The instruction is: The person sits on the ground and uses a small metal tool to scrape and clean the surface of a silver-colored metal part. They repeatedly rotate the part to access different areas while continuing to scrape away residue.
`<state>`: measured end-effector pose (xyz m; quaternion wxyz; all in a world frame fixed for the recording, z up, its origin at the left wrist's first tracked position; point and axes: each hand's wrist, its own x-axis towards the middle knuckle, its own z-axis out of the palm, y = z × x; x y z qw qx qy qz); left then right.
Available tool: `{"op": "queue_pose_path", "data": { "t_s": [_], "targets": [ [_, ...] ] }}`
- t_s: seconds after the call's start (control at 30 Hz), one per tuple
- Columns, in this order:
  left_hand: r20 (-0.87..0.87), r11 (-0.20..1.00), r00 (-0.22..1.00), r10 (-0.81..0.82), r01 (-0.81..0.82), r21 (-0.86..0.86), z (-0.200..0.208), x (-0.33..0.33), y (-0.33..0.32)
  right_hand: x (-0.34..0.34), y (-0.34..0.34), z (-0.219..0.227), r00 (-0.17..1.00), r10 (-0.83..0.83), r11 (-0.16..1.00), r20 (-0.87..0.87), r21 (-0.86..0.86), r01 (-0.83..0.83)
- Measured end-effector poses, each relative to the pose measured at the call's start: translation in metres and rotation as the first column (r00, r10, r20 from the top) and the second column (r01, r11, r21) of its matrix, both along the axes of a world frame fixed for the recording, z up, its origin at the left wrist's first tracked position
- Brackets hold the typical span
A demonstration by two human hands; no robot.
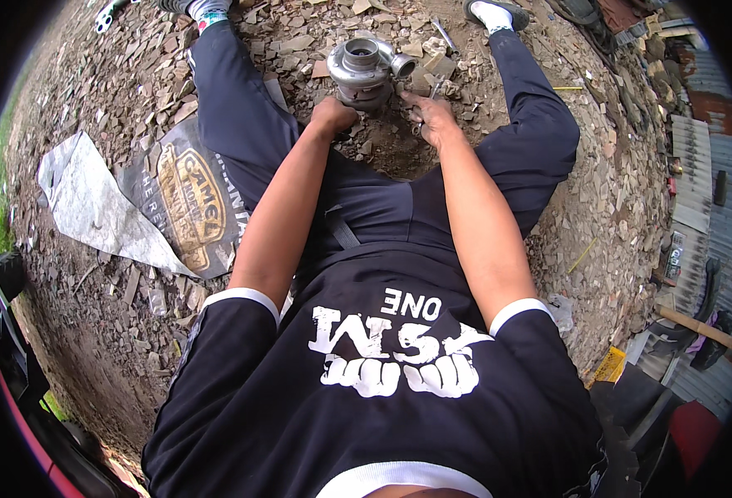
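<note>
A grey metal turbocharger (pixel 361 70) sits on the rubble between my spread legs, its round inlet facing up and its outlet pipe turned to the right. My left hand (pixel 333 117) is closed against its lower left side, with the fingertips hidden. On the other side, my right hand (pixel 434 118) reaches its index finger toward the housing's lower right. A slim shiny metal tool (pixel 438 85) pokes out past that hand's curled fingers; its exact kind is too small to tell. Farther off, another slim metal tool (pixel 445 36) lies on the stones.
Broken tile and stone (pixel 623 183) cover the ground. To my left lies a dark printed sheet (pixel 154 178), partly under a pale crumpled sheet (pixel 100 199). Corrugated metal sheets (pixel 723 191) and a wooden pole (pixel 702 329) lie at the right. Red-and-black machinery (pixel 25 398) stands at lower left.
</note>
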<state>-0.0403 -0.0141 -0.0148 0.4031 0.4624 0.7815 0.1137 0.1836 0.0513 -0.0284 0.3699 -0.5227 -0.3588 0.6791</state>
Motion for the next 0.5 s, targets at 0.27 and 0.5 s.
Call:
{"op": "queue_pose_path", "data": {
  "t_s": [0.27, 0.5],
  "targets": [
    [0.051, 0.999, 0.998, 0.032, -0.032, -0.012, 0.002, -0.004, -0.002, -0.036, -0.004, 0.006, 0.991, -0.115, 0.993, 0.063, 0.014, 0.114],
    [0.010, 0.985, 0.985, 0.171, -0.171, 0.012, 0.007, -0.003, -0.003, -0.057, -0.003, -0.008, 0.877, -0.247, 0.939, 0.413, 0.325, 0.111]
  ]
}}
